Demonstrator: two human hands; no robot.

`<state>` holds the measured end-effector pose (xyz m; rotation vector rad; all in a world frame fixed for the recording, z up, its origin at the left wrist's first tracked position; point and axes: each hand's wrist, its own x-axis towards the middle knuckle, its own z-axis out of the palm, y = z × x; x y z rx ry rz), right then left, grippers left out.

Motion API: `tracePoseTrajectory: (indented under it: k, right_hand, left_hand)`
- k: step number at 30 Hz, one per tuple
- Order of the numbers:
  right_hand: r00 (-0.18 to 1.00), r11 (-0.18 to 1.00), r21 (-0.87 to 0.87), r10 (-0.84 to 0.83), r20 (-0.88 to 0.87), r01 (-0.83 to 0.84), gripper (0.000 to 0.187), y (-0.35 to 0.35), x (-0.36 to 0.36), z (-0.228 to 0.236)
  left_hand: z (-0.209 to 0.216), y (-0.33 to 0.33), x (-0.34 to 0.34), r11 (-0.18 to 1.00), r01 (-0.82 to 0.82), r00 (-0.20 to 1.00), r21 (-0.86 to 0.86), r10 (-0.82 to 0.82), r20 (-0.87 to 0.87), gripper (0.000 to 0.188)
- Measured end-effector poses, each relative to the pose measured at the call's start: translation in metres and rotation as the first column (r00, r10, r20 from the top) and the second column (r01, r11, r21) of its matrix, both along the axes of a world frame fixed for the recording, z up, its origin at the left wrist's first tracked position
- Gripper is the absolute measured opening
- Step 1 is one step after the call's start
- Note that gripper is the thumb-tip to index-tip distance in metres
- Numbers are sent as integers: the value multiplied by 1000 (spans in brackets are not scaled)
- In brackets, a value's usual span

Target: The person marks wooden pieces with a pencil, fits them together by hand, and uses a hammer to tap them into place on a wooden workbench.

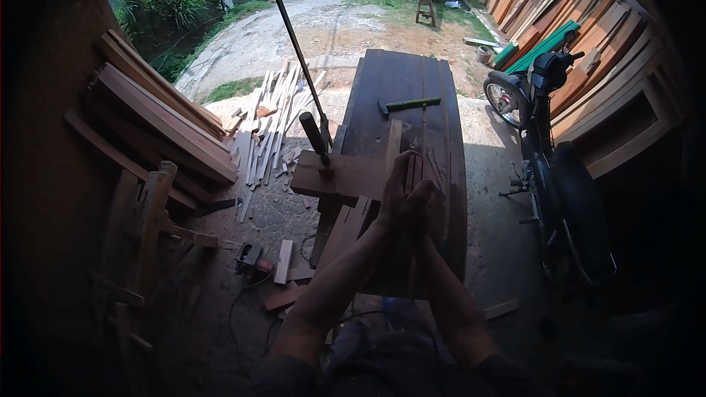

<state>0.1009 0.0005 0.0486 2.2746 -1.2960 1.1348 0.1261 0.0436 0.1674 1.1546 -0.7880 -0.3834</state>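
Over the middle of a dark wooden workbench (390, 73), both my hands are close together, closed around a slotted wooden piece (415, 170). My left hand (393, 195) wraps its left side; my right hand (421, 202) grips it at the right and nearer end. Shade hides the single fingers and the piece's lower end. Just beyond my left hand, a pale wooden strip (395, 138) lies along the bench. A hammer with a green handle (415, 104) rests farther up the top. Left of my left wrist, slotted wooden pieces (346, 228) stick out beside the bench.
A thick wooden block (346, 176) with an upright bar (312, 134) juts from the bench's left side. A corded power tool (252, 259) and offcuts lie on the floor at left. Boards (162, 121) lean there. A motorcycle (559, 184) stands at right.
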Motion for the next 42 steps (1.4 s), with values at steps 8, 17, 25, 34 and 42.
tracePoseTrajectory:
  k: [8,17,25,34,42]
  right_hand:
    - [994,995,25,95,44,-96,23,-20,13,-9]
    - [998,998,17,66,-12,-66,18,-40,28,-18]
    - [995,1000,12,11,-103,-10,19,-55,43,-16]
    - [992,999,42,-23,-125,29,21,-66,57,-12]
    - [994,850,520,29,104,-79,21,-57,69,44]
  left_hand:
    - [-2,-14,18,997,-80,989,5,79,127,46]
    - [-2,-30,34,995,-94,988,40,89,127,52]
    - [-2,-46,48,990,-134,982,42,127,143,51]
    - [-4,-63,62,986,-164,973,5,161,166,50]
    - [-6,-76,74,990,-141,975,-29,143,171,44]
